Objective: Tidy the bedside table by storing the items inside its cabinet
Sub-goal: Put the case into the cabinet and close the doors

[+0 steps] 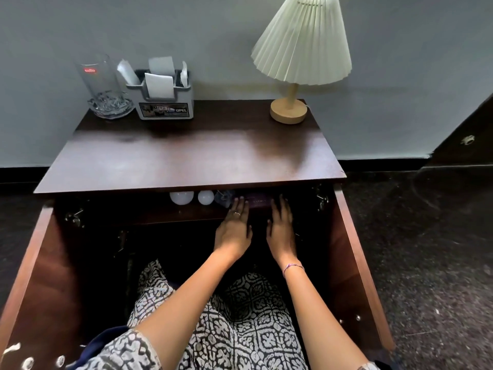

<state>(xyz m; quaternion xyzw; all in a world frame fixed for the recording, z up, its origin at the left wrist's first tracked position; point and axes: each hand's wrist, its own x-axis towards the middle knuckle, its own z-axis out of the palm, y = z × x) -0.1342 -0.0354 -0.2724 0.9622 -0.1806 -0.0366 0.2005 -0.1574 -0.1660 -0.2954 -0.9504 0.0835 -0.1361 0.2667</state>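
Observation:
The dark wooden bedside table [186,158] stands against the wall with both cabinet doors swung open. My left hand [234,228] and my right hand [280,228] reach into the cabinet and press on either side of a dark purple box-like item [260,202] lying on the upper shelf. Two white bulbs [181,197] [206,197] rest on the same shelf, left of the box, with a crinkly clear wrapper [224,197] between. The lower compartment is too dark to read.
On the tabletop stand a glass mug [102,86] at back left, a white holder with papers [162,94] beside it, and a pleated lamp [293,102] at back right. The open doors [40,276] [354,263] flank my patterned lap. Dark speckled floor lies to the right.

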